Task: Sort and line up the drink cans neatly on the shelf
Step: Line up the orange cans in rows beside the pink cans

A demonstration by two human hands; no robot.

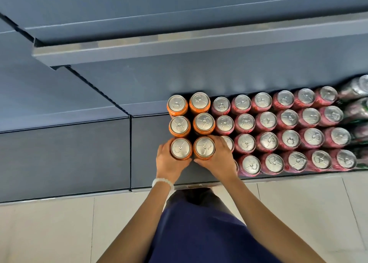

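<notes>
Several orange cans stand in two columns on the dark blue shelf (79,153), seen from above. My left hand (169,163) grips the front left orange can (180,148). My right hand (219,159) grips the front right orange can (204,146) beside it. Both held cans stand upright, right in front of the other orange cans (191,123). To their right, several rows of red cans (288,129) stand lined up; my right hand hides part of the nearest ones.
Green cans (358,107) stand at the far right edge. An upper shelf (179,45) overhangs the back. The shelf's front edge (59,196) borders a pale tiled floor (59,233). A white bead bracelet (162,182) circles my left wrist.
</notes>
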